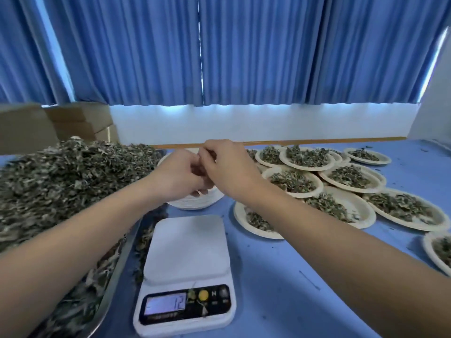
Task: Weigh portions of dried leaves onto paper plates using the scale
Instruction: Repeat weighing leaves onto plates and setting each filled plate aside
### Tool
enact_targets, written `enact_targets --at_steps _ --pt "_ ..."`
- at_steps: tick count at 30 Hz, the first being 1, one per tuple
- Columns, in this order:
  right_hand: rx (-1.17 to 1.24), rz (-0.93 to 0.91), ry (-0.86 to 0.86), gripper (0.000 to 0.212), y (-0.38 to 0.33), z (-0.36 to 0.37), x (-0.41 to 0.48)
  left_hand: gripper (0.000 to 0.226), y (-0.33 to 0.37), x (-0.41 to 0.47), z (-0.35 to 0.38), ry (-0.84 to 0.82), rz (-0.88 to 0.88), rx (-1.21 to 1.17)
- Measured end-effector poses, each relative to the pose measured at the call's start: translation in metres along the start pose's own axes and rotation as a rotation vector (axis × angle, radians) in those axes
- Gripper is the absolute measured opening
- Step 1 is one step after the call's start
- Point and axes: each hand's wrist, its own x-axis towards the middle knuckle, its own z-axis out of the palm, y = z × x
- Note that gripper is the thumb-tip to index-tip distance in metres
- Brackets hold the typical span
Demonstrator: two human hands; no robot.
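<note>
A white digital scale (pixel 186 247) stands in front of me with a bare platform, its display showing 12. Behind it is a stack of empty paper plates (pixel 195 203). My left hand (pixel 178 176) and my right hand (pixel 227 169) meet just above that stack with fingers curled, and they seem to pinch the rim of the top plate, which they mostly hide. A big heap of dried leaves (pixel 68 172) fills a metal tray (pixel 109 286) on the left.
Several paper plates with leaf portions (pixel 349 176) overlap on the blue table (pixel 280 289) to the right, and one (pixel 439 250) sits at the right edge. Cardboard boxes (pixel 80 120) stand at the back left. Blue curtains hang behind. Leaf crumbs lie on the scale's buttons.
</note>
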Motion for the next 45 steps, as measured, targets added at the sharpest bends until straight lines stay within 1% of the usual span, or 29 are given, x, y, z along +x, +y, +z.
enact_targets --at_steps 2,4,5,7,9,14,17,21,23,28,30,32,34,37,38,39,42,45 --pt "-0.061 -0.017 -0.102 0.026 -0.001 0.014 0.014 0.006 -0.023 0.008 -0.017 0.117 0.053 0.202" --pt "-0.173 -0.042 -0.207 0.025 0.005 0.028 0.022 0.006 -0.043 0.013 -0.031 0.164 0.088 0.338" --pt "-0.226 -0.064 -0.239 0.025 0.007 0.036 0.025 0.007 -0.052 0.016 -0.037 0.139 0.105 0.397" --pt "-0.318 -0.131 -0.260 0.027 0.016 0.041 0.024 0.014 -0.061 0.023 -0.042 0.014 0.152 0.512" --pt "-0.356 -0.211 -0.270 0.029 0.023 0.045 0.025 0.019 -0.064 0.027 -0.047 -0.082 0.194 0.586" --pt "-0.258 -0.347 -0.334 0.029 0.033 0.035 0.029 0.019 -0.065 0.029 -0.055 -0.137 0.320 0.604" --pt "-0.341 -0.378 -0.389 0.033 0.034 0.028 0.031 0.025 -0.064 0.031 -0.059 -0.202 0.372 0.686" --pt "-0.460 -0.436 -0.407 0.038 0.031 0.026 0.032 0.037 -0.060 0.030 -0.058 -0.248 0.428 0.824" --pt "-0.530 -0.470 -0.404 0.040 0.029 0.025 0.031 0.039 -0.060 0.028 -0.057 -0.239 0.440 0.813" --pt "-0.693 -0.531 -0.374 0.035 0.027 0.026 0.031 0.028 -0.063 0.024 -0.060 -0.175 0.502 0.689" --pt "-0.713 -0.532 -0.351 0.033 0.027 0.025 0.032 0.027 -0.062 0.022 -0.061 -0.130 0.546 0.649" --pt "-0.723 -0.531 -0.314 0.036 0.027 0.025 0.033 0.026 -0.061 0.021 -0.064 -0.077 0.575 0.653" --pt "-0.767 -0.551 -0.263 0.043 0.029 0.023 0.034 0.027 -0.059 0.020 -0.067 -0.040 0.590 0.687" --pt "-0.769 -0.594 -0.204 0.078 0.029 0.016 0.032 0.028 -0.057 0.015 -0.066 -0.002 0.632 0.672" --pt "-0.740 -0.593 -0.197 0.083 0.028 0.013 0.030 0.028 -0.056 0.012 -0.064 0.006 0.640 0.659" --pt "-0.703 -0.595 -0.191 0.083 0.027 0.010 0.028 0.027 -0.056 0.010 -0.062 0.012 0.641 0.648" --pt "-0.573 -0.620 -0.163 0.069 0.025 0.004 0.016 0.025 -0.054 0.001 -0.059 0.036 0.643 0.591" --pt "-0.467 -0.666 -0.045 0.035 0.023 0.001 -0.003 0.023 -0.051 -0.015 -0.059 0.060 0.645 0.534"
